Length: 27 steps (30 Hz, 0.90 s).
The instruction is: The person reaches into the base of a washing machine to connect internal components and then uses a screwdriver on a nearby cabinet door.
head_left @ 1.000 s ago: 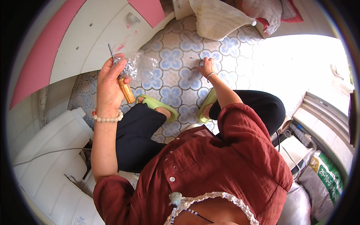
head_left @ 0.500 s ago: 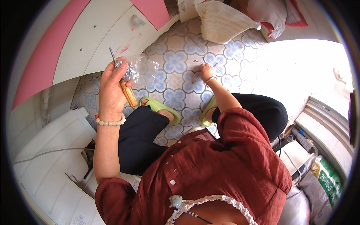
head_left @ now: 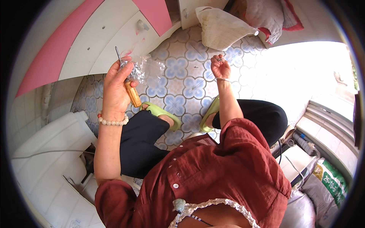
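Observation:
My left hand (head_left: 118, 87) is closed around a screwdriver with a wooden handle (head_left: 133, 94), its metal shaft pointing up, and a crinkled clear plastic bag (head_left: 146, 70) of small silvery pieces, probably hardware. My right hand (head_left: 221, 68), palm turned up over the tiled floor (head_left: 175, 68), has its fingers curled on a small metal piece (head_left: 219, 59), too small to make out exactly. A tiny dark piece (head_left: 196, 67) lies on the floor left of that hand. The pink and white cabinet front (head_left: 83, 49) is beside my left hand.
A cream sack (head_left: 218, 26) and a cushion-like bundle (head_left: 266, 17) stand at the back. White plastic panels (head_left: 45, 163) lie at my left, with a grey cable across them. At right are a window ledge (head_left: 323, 125), pipes and filled sacks (head_left: 321, 178). My green slippers (head_left: 159, 112) are on the floor.
My right hand has lifted and moved right from the floor, turning palm up, its fingers now curled on a small metal piece. My left hand has shifted slightly right, still holding screwdriver and bag.

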{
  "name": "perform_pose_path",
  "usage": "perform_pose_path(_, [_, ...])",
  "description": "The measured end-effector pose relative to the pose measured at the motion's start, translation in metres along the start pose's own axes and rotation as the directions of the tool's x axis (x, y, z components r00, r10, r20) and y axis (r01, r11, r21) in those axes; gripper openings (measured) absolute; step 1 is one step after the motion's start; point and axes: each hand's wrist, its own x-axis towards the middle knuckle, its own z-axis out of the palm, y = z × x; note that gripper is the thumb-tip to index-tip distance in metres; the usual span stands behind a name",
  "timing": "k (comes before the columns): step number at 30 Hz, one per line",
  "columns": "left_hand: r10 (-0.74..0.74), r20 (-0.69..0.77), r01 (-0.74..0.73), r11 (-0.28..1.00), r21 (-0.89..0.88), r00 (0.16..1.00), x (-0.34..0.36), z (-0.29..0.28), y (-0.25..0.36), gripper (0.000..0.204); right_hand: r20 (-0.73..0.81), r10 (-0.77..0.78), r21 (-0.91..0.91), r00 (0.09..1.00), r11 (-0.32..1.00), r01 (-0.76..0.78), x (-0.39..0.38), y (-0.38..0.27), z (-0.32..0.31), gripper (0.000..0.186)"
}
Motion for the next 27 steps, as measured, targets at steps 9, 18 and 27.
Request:
perform_pose_path(9, [0.013,0.017,-0.013,1.0,-0.014,1.0,-0.003,0.006,0.0,0.022,0.181,0.023,-0.004,0.983,1.0,-0.023,0.003,0.02,0.058,0.012])
perform_pose_path(18, [0.019,0.035,-0.018,0.999,-0.027,0.999,-0.005,0.002,0.004,0.02,-0.585,-0.251,-0.608,0.771,0.765,-0.212,0.02,-0.013,-0.034,0.008])
perform_pose_path(27, [-0.014,-0.027,0.014,1.0,0.009,1.0,-0.002,-0.016,0.004,0.025,-0.348,-0.502,-0.284,0.791,-0.748,-0.6,0.025,0.008,-0.089,0.024])
